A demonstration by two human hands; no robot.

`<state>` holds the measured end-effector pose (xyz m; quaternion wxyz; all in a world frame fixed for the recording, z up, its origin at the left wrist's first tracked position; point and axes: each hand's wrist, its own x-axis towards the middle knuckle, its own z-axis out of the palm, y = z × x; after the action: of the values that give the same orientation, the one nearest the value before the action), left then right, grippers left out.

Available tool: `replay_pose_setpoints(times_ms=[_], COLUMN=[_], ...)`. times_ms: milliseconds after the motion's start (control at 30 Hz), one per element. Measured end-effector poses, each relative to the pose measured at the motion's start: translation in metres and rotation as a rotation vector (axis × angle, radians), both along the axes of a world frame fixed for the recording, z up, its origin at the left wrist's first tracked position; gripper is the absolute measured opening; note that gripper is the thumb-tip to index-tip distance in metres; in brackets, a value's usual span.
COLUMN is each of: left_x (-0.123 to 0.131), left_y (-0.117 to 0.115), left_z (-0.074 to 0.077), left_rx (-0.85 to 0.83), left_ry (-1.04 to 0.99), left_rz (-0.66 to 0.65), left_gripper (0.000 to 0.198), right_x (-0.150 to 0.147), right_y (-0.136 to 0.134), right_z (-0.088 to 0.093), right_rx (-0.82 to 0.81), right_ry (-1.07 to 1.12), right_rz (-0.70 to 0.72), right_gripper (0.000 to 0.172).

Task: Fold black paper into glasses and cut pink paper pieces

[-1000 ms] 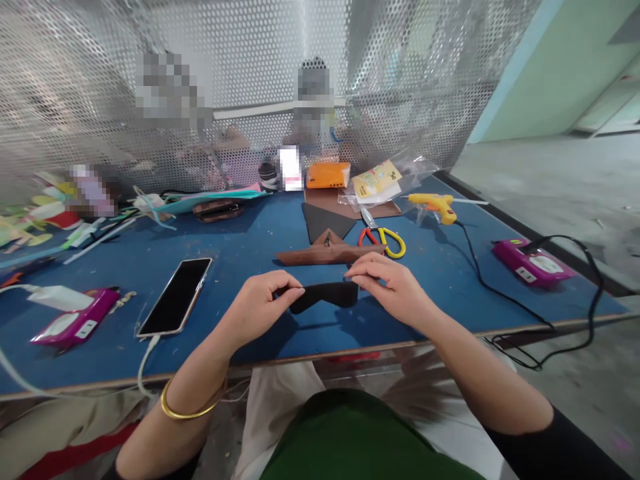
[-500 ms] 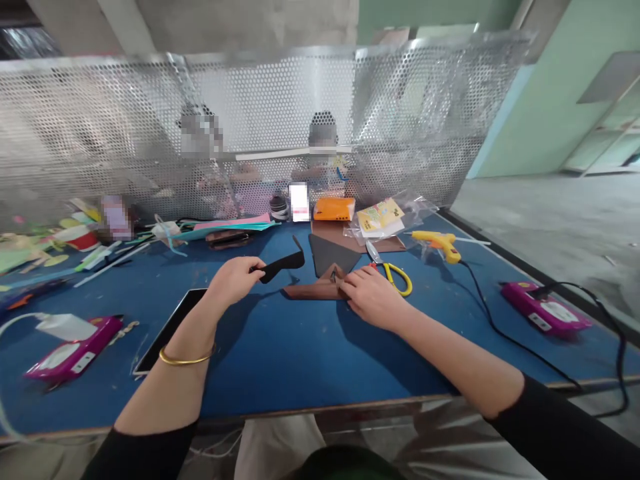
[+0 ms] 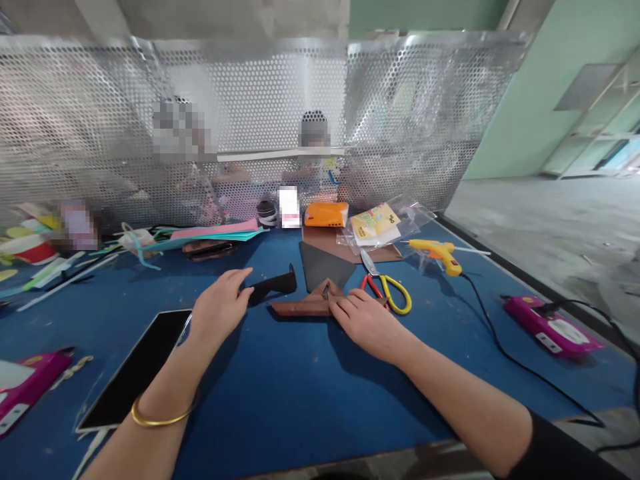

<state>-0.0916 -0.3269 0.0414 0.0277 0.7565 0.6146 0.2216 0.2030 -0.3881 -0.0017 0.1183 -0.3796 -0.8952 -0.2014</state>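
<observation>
A black folded strip [image 3: 274, 287] rests on the blue table with one end turned up. Beside its near end is my left hand [image 3: 220, 308], thumb and fingers parted; the thumb tip is close to the strip or just touching it. A brown folded piece [image 3: 300, 307], boat-like with a raised peak in the middle, lies in front of me. My right hand [image 3: 367, 323] has its fingers closed on the right part of this piece, hiding some of it. Behind it lies a dark grey flat sheet [image 3: 325, 263]. Red-and-yellow-handled scissors [image 3: 397, 295] lie just beyond my right hand.
A yellow glue gun [image 3: 440, 253] with a cord lies right, near a purple power strip [image 3: 553, 327]. A black-screened tablet [image 3: 143, 367] is left. An orange packet [image 3: 326, 215], a phone [image 3: 289, 207] and coloured sheets [image 3: 215, 231] line the back, before a perforated metal screen [image 3: 280, 87]; people sit behind it.
My left hand has lowered the black strip onto the table and parted its fingers from it. My right hand stays on the brown piece. The view has shifted slightly.
</observation>
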Motion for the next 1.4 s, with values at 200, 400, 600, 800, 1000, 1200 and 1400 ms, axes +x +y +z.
replay_pose_setpoints(times_ms=[200,400,600,800,1000,1200,1400], left_x=[0.028,0.043,0.047,0.046,0.045,0.041,0.043], left_y=[-0.027,-0.044,-0.048,-0.045,-0.044,-0.04,-0.045], left_z=[0.0,0.003,0.008,0.008,0.007,0.007,0.005], left_rx=[0.088,-0.015,-0.422,-0.501,-0.467,-0.376,-0.382], left_ry=[-0.145,-0.228,-0.506,-0.585,-0.671,-0.957,-0.763], left_rz=[-0.244,-0.393,-0.332,-0.313,-0.236,-0.065,-0.156], left_gripper=[0.036,0.025,0.028,0.032,0.03,0.045,0.034], right_x=[0.006,0.019,0.024,0.031,0.039,0.048,0.061], right_y=[-0.003,-0.009,-0.009,-0.01,-0.007,0.001,0.015], right_z=[0.008,0.024,0.029,0.028,0.031,0.027,0.01], right_rx=[0.085,0.108,-0.082,-0.308,-0.501,-0.471,-0.367], right_ry=[0.172,0.443,0.584,0.65,0.798,0.985,1.139], right_rz=[0.003,-0.084,-0.074,-0.118,-0.171,-0.358,-0.517], right_gripper=[0.035,0.029,0.023,0.019,0.025,0.03,0.033])
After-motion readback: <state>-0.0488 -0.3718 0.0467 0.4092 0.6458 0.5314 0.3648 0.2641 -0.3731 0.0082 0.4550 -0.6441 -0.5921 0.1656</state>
